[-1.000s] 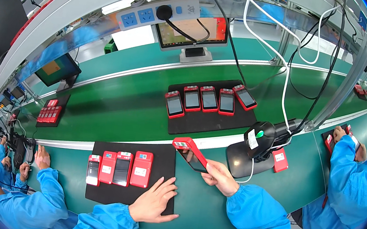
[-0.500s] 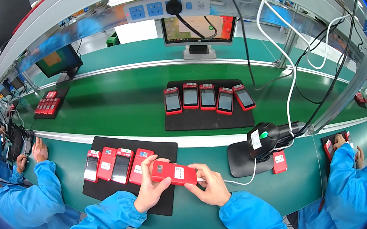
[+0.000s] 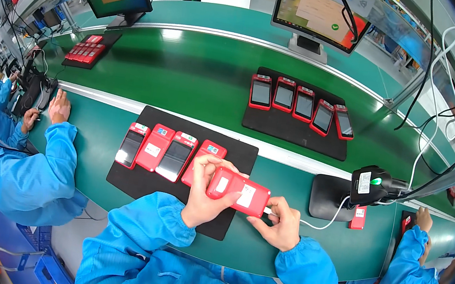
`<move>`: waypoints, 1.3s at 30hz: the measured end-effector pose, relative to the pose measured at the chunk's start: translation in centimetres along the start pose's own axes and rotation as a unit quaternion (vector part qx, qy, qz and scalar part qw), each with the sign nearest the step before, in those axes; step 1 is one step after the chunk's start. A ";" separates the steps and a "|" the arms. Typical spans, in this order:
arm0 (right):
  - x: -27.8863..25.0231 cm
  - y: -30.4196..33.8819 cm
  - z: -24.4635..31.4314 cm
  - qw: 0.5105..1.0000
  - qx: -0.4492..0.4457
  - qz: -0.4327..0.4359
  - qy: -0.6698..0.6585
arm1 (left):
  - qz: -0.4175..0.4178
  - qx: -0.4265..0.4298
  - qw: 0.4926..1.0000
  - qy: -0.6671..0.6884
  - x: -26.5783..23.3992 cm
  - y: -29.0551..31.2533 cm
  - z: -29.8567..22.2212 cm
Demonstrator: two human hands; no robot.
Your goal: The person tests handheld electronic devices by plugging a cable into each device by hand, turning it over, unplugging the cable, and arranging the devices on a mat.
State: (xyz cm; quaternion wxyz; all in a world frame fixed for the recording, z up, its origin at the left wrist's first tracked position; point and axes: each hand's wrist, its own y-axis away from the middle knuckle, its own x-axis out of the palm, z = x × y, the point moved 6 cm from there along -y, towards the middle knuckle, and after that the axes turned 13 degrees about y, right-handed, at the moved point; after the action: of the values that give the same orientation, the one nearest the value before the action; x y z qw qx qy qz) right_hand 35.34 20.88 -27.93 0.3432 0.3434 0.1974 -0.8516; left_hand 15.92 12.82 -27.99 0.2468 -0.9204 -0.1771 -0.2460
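A red handheld terminal (image 3: 237, 189), its back with white labels facing up, is gripped in my left hand (image 3: 203, 199) above the front edge of the black mat (image 3: 131, 183). My right hand (image 3: 284, 229) pinches the plug of a white cable (image 3: 319, 227) at the terminal's right end; whether the plug is fully seated cannot be made out. Several more red terminals lie on the mat beyond my left hand: one at the far left (image 3: 131, 145) and another (image 3: 177, 157) show their screens, while one between them (image 3: 155, 148) lies face down. A further face-down terminal (image 3: 208, 149) is partly hidden by my left hand.
A black scanner (image 3: 372, 188) on its stand (image 3: 329, 198) is at the right, with a red terminal (image 3: 357, 217) beside it. Several terminals rest on a far mat (image 3: 298, 138). A monitor (image 3: 319, 18) stands behind. Co-workers (image 3: 40, 168) sit left and right (image 3: 409, 278).
My view has swung left and down, so the bench appears shifted right. The terminal in my left hand has tilted, its cable end lower. My right hand stays at the plug.
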 end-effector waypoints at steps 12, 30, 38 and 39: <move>-0.8 -0.4 -1.0 0.996 -0.015 -0.082 0.015 | 0.116 -0.188 0.967 -0.129 -1.6 -5.1 -3.2; -0.5 -0.4 -0.6 0.998 -0.029 -0.045 0.026 | 0.437 -0.161 0.814 -0.346 0.9 -7.9 3.6; -0.8 -0.5 -0.6 0.997 -0.047 -0.062 0.019 | 0.491 0.005 0.739 -0.461 3.1 -3.7 1.7; -0.7 -0.5 -0.8 0.996 -0.044 -0.070 0.018 | 0.509 0.007 0.721 -0.470 3.4 -2.7 1.6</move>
State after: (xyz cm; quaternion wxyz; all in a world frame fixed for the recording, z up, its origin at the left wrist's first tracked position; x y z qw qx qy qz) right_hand 35.73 21.99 -27.89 0.2940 0.3289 0.2645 -0.8576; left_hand 18.05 16.59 -26.44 0.2263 -0.8680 0.2231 0.3815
